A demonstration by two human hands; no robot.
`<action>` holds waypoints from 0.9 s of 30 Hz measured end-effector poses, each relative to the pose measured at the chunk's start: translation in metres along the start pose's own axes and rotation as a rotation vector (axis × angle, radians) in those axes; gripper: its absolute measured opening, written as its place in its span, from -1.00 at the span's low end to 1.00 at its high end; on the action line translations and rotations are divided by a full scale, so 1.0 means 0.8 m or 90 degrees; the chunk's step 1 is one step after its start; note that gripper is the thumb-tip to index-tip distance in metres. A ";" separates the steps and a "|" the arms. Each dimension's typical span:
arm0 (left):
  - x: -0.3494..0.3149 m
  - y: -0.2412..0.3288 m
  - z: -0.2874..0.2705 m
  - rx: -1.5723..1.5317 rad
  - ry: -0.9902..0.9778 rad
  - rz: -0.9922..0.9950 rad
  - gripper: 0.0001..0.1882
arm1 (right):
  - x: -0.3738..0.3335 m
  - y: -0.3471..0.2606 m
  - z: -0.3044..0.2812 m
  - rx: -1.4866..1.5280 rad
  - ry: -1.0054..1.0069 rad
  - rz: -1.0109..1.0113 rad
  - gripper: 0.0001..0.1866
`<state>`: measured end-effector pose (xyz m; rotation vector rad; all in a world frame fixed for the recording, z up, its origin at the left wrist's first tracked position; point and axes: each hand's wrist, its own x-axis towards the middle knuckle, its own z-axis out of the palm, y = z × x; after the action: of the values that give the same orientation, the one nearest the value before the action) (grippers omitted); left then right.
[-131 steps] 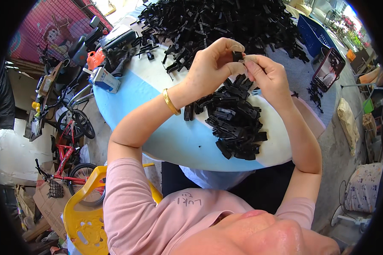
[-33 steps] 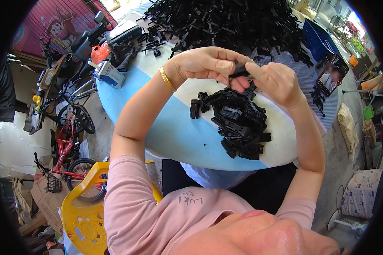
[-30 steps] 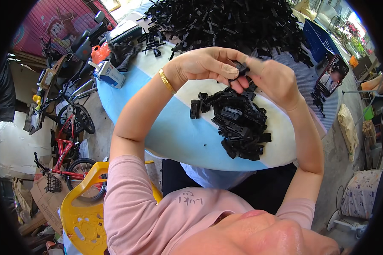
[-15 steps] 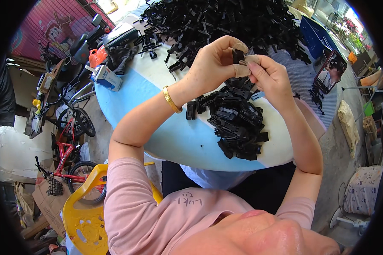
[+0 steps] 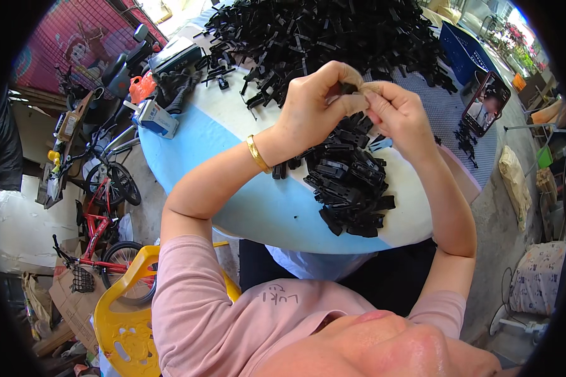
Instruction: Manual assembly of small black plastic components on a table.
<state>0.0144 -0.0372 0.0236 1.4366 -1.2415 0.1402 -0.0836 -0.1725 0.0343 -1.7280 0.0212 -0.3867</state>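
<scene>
Over the table, my left hand [image 5: 313,108], with a gold bangle at its wrist, is closed round a small black plastic part [image 5: 348,88]. Most of that part is hidden by the fingers. My right hand [image 5: 405,118] is pinched, its fingertips meeting those of the left; what lies between them is too small and covered to name. Tan tape wraps some fingertips. Just below the hands lies a heap of black plastic parts [image 5: 347,173]. Beyond them spreads a much larger pile of loose black plastic pieces [image 5: 333,38].
The table [image 5: 233,207] has a blue and white cover. At its left stand a blue-white carton [image 5: 158,118] and an orange bag [image 5: 142,87]. A phone [image 5: 486,103] leans near a blue basket [image 5: 462,53] at right. A yellow chair [image 5: 124,314] and red bicycle [image 5: 96,232] are left.
My fingertips have drawn closer together, and less of the black part shows between them. The left hand now covers more of the heap's left end. Both forearms keep nearly the same place.
</scene>
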 end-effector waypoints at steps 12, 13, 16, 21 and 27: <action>0.003 0.014 -0.003 0.388 -0.048 0.168 -0.29 | 0.006 0.016 -0.006 -0.109 0.140 -0.218 -0.77; 0.008 0.006 -0.008 0.209 -0.096 0.075 -0.32 | 0.008 0.014 -0.016 -0.111 0.141 -0.218 -0.77; 0.022 0.005 -0.039 -0.328 -0.286 -0.266 -0.54 | 0.011 0.009 -0.032 0.099 0.047 -0.088 -0.78; 0.019 -0.028 -0.034 -0.601 -0.396 -0.350 -0.58 | 0.008 0.013 -0.027 0.018 -0.062 -0.139 -0.77; 0.014 -0.025 -0.024 -0.589 -0.376 -0.372 -0.76 | 0.004 0.011 -0.024 -0.028 -0.143 -0.152 -0.78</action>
<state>0.0441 -0.0334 0.0242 0.9486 -1.0401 -1.1799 -0.0840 -0.1930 0.0291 -1.8137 -0.3439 -0.3652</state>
